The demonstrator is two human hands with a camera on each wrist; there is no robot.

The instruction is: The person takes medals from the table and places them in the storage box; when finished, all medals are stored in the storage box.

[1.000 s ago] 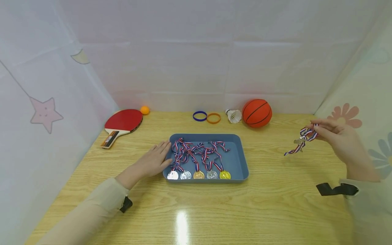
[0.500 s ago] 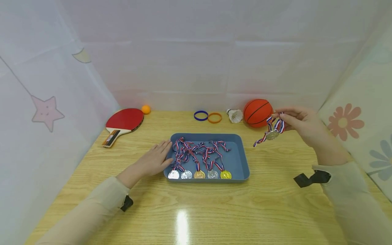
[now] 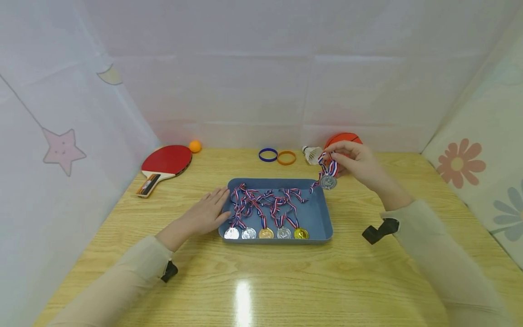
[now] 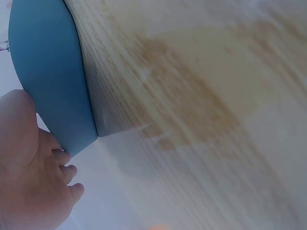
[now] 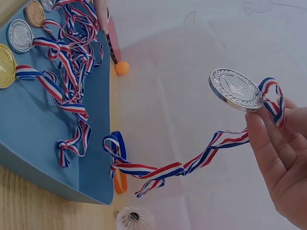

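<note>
My right hand (image 3: 354, 162) pinches the striped red, white and blue ribbon of a silver medal (image 3: 328, 181), which hangs over the right back corner of a blue-grey tray (image 3: 320, 209). In the right wrist view the medal (image 5: 236, 89) faces up beside the fingertips, and its ribbon trails down loosely. My left hand (image 3: 206, 212) rests with straight fingers against the tray's left side, as the left wrist view also shows. Inside the tray several medals lie in a row along the front wall, among them a gold medal (image 3: 301, 233) at the right end, with ribbons tangled behind them.
Along the back stand a red table tennis bat (image 3: 166, 161), an orange ball (image 3: 194, 146), a blue wristband (image 3: 268, 155), an orange wristband (image 3: 287, 157) and a shuttlecock (image 3: 312, 155). A small basketball (image 3: 343, 137) is partly hidden behind the right hand. Fabric walls border the table.
My right hand has carried the silver medal leftward from the right side of the table to the tray's right back corner. The left hand has stayed against the tray.
</note>
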